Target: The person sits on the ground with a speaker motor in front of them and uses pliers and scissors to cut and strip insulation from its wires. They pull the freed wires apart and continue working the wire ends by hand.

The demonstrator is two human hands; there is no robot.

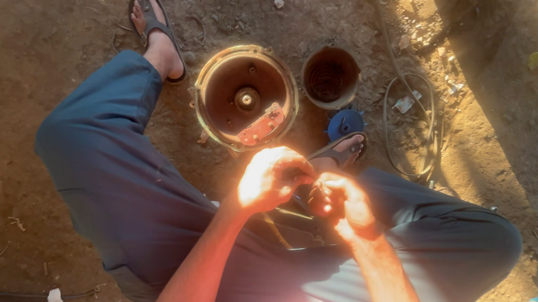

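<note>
While a round metal housing point(246, 97) lies opened on the dirt ground point(27, 60), the left hand point(272, 179) and right hand point(347, 203) close together around a small dark part point(314, 195), too sunlit to identify.

Left hand point(272, 179) and right hand point(347, 203) close together over the lap, fingers curled on something small — too glare-washed to tell; round metal housing point(246, 96), dark cylinder point(330, 77) on dirt ground point(38, 47).
</note>
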